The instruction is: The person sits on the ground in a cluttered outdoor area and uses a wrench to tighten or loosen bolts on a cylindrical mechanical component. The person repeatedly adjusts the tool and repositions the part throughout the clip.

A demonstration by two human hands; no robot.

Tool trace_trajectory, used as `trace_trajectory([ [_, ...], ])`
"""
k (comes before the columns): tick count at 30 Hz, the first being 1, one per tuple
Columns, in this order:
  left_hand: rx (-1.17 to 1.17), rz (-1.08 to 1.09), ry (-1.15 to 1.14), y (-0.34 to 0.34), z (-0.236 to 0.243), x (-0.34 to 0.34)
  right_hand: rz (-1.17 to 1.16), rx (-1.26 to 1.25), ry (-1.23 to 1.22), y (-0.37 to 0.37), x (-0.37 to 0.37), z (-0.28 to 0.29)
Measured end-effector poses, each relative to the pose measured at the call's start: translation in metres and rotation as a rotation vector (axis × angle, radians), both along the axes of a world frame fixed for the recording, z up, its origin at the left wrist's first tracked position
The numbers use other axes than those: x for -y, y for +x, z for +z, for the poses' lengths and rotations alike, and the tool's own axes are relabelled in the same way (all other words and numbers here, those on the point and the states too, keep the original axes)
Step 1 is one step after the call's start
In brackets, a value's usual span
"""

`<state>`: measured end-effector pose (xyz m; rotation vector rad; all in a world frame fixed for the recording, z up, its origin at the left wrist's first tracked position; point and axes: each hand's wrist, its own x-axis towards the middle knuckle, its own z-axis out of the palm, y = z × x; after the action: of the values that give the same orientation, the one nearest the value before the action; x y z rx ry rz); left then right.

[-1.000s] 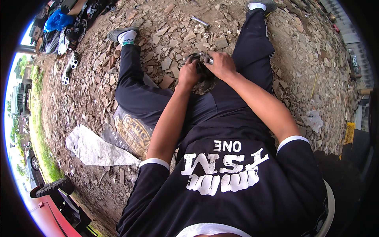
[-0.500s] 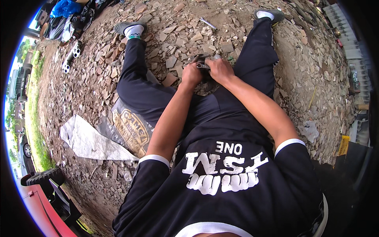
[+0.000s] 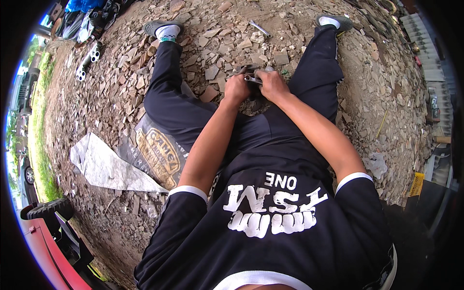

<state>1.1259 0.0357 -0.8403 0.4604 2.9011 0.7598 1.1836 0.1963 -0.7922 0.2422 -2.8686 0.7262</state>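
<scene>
My left hand (image 3: 236, 89) is closed on a dark metal part (image 3: 250, 71) between my spread legs, its details hard to make out. Beside it, my right hand (image 3: 272, 85) is closed around a silver wrench-like tool (image 3: 253, 79) that lies across the part toward my left fingers. Another silver wrench (image 3: 260, 28) lies on the rubble beyond my hands, between my feet.
Broken tile rubble (image 3: 211, 72) covers the ground. A white sheet (image 3: 101, 159) lies at my left, a silver-and-black part (image 3: 87, 63) farther up, a dark pile with blue plastic (image 3: 87, 19) beyond. A red vehicle body (image 3: 43, 246) is lower left, corrugated sheets (image 3: 425, 58) at right.
The silver tool between my hands has turned and now shows horizontally. My right hand has shifted slightly down and right. The ground's position in the view has shifted slightly.
</scene>
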Motion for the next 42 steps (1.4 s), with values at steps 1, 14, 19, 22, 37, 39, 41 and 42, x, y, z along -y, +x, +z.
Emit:
trace_trajectory([
  [1,0.007,0.003,-0.015,0.001,0.005,-0.001,-0.009,0.014,0.033,0.002,0.003,0.006],
  [14,0.07,-0.021,-0.031,0.014,0.042,0.0,0.099,-0.026,0.17,-0.002,-0.006,0.006],
  [19,0.065,-0.048,-0.033,0.008,0.03,0.001,0.131,-0.035,0.148,-0.007,-0.01,0.002],
  [22,0.025,-0.082,-0.027,0.011,0.032,0.002,0.067,-0.004,0.121,-0.003,-0.007,0.011],
  [37,0.0,-0.126,-0.069,0.016,0.034,-0.002,-0.219,0.17,-0.993,-0.012,-0.043,0.007],
  [39,0.02,-0.138,-0.065,0.017,0.037,-0.002,-0.137,0.199,-1.366,-0.009,-0.05,0.004],
  [41,0.02,-0.137,-0.057,0.019,0.037,-0.004,-0.215,0.155,-0.936,-0.009,-0.052,0.007],
  [42,0.007,-0.128,-0.052,0.019,0.036,-0.003,-0.222,0.061,-0.602,-0.007,-0.047,0.015],
])
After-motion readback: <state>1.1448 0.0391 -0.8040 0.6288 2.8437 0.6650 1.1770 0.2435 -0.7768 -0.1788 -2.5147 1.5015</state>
